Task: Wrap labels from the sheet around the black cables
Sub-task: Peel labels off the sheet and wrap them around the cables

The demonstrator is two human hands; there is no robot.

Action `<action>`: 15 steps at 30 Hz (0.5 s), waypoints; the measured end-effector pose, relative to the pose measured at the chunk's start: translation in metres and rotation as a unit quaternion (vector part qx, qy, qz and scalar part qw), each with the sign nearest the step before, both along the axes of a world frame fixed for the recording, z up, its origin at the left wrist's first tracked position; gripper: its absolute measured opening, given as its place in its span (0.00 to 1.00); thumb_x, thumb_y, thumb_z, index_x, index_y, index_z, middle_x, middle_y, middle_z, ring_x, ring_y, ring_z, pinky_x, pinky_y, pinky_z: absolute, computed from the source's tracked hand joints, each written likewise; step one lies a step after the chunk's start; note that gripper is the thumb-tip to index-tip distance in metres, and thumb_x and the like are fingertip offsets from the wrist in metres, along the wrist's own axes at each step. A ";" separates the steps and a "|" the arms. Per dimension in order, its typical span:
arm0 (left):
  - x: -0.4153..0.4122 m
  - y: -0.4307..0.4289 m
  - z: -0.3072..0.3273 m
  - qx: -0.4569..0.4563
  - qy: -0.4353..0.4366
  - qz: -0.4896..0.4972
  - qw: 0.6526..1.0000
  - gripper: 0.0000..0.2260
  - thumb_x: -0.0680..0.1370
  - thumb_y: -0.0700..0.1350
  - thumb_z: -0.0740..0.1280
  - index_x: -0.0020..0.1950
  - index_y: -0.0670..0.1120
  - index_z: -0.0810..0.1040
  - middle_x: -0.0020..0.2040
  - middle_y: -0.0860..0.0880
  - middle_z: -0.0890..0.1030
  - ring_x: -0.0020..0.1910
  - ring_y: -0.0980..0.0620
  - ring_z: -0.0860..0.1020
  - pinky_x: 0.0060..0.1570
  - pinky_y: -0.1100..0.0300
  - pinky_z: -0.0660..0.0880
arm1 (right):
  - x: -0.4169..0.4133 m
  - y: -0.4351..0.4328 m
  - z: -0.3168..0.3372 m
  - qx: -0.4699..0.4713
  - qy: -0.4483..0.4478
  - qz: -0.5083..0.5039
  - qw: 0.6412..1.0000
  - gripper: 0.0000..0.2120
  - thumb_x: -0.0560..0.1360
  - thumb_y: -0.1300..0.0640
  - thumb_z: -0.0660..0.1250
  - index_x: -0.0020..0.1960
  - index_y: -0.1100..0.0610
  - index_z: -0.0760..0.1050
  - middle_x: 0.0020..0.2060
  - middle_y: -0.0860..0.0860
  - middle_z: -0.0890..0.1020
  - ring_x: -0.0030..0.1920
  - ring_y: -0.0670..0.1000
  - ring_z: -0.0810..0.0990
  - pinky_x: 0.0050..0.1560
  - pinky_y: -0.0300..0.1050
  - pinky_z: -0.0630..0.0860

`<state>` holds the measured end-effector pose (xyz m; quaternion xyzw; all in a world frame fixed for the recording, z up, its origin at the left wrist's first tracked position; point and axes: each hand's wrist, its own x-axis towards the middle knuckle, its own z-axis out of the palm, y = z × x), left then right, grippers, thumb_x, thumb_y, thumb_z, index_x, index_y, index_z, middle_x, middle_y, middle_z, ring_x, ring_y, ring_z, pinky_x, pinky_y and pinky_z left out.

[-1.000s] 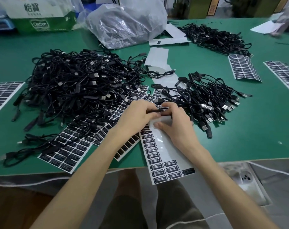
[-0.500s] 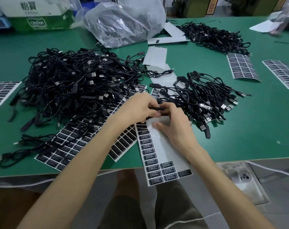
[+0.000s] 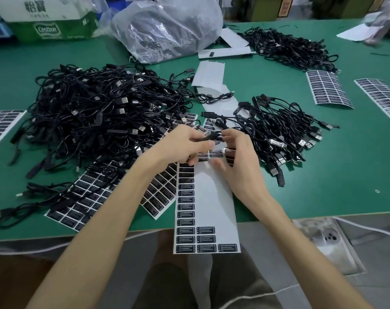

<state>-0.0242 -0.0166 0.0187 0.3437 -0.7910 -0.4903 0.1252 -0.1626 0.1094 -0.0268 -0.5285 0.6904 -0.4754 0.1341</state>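
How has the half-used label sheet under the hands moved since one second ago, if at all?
Yes. The label sheet turned clockwise; its near end swung left along the table's front edge.

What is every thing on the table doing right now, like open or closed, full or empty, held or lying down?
left hand: pinching a cable
right hand: fingers on the same cable
cable: held between both hands, above the sheet
label sheet: partly used, overhanging the table edge
big cable pile: tangled, lying loose
small cable pile: lying beside the right hand
plastic bag: crumpled
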 end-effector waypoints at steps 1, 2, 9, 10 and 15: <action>0.002 0.000 -0.002 0.012 -0.001 -0.002 1.000 0.14 0.81 0.49 0.71 0.44 0.39 0.82 0.32 0.45 0.76 0.24 0.54 0.71 0.24 0.66 0.62 | 0.001 0.001 0.002 -0.018 -0.015 -0.006 1.000 0.22 0.77 0.63 0.73 0.67 0.51 0.70 0.60 0.48 0.75 0.57 0.42 0.75 0.59 0.37 0.74; 0.004 0.000 -0.003 0.021 -0.002 -0.004 1.000 0.14 0.81 0.50 0.71 0.43 0.41 0.82 0.31 0.47 0.76 0.24 0.54 0.70 0.25 0.65 0.61 | 0.001 0.002 0.004 -0.036 -0.019 -0.012 0.999 0.19 0.78 0.66 0.70 0.64 0.50 0.72 0.57 0.48 0.76 0.55 0.42 0.76 0.58 0.39 0.76; 0.008 -0.003 -0.008 0.069 0.013 -0.013 0.997 0.11 0.79 0.55 0.73 0.45 0.49 0.87 0.33 0.54 0.78 0.27 0.55 0.71 0.30 0.64 0.63 | 0.000 0.004 0.007 -0.047 0.011 -0.025 0.999 0.08 0.78 0.66 0.70 0.50 0.54 0.80 0.48 0.47 0.80 0.48 0.38 0.77 0.49 0.27 0.69; 0.009 -0.003 -0.009 0.074 0.021 -0.010 0.997 0.10 0.79 0.55 0.73 0.46 0.50 0.87 0.34 0.54 0.79 0.27 0.55 0.72 0.29 0.66 0.63 | 0.000 0.004 0.007 -0.044 0.004 -0.024 0.999 0.07 0.79 0.64 0.70 0.50 0.52 0.80 0.48 0.47 0.81 0.48 0.39 0.78 0.49 0.28 0.70; 0.012 -0.008 -0.017 0.140 0.084 0.013 0.986 0.14 0.86 0.49 0.64 0.53 0.44 0.86 0.36 0.52 0.79 0.30 0.57 0.74 0.23 0.68 0.63 | -0.006 0.005 0.008 -0.020 -0.083 -0.032 0.996 0.05 0.82 0.60 0.67 0.50 0.54 0.80 0.40 0.46 0.84 0.40 0.43 0.82 0.46 0.40 0.79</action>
